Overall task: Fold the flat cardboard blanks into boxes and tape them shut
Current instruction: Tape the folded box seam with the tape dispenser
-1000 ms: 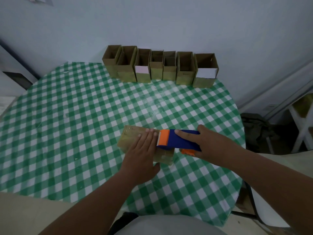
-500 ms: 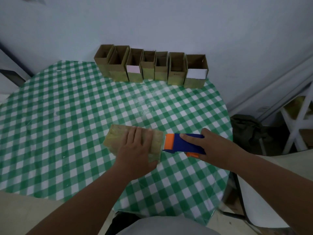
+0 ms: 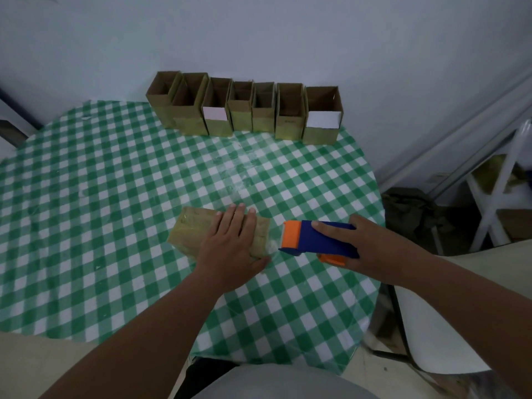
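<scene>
Pale blue-white walls are closing in the scene behind a round desk [image 3: 86, 197], which is wearing a green-and-white checked cloth with a faint whitish smear near its middle. Against the far wall, seven open-topped cardboard boxes [image 3: 244, 109] are standing upright in a row at the back edge of the desk, touching one another; two of them are showing white labels on their front faces. Off to the right, beyond the desk's rim, a white folding frame [image 3: 501, 194] is leaning near a grey baseboard strip, with a dark bundle [image 3: 408, 217] lying on the floor beside it, and the seat of a white chair [image 3: 431, 335] is showing lower right. Nearer the person, a folded cardboard box [image 3: 193, 228] is lying on its side on the cloth, slightly right of the desk's centre. The left hand [image 3: 230, 246] is lying flat on top of it, fingers straight and together, pressing it down rather than gripping. Just beside the box's right end, the right hand [image 3: 365, 249] is grasping a blue-and-orange tape dispenser [image 3: 313, 239], index finger stretched along its top, its orange nose pointing at the box and sitting a little apart from it. A glossy patch, possibly clear tape, is glinting between the dispenser and the box, though that cannot be told for sure.
</scene>
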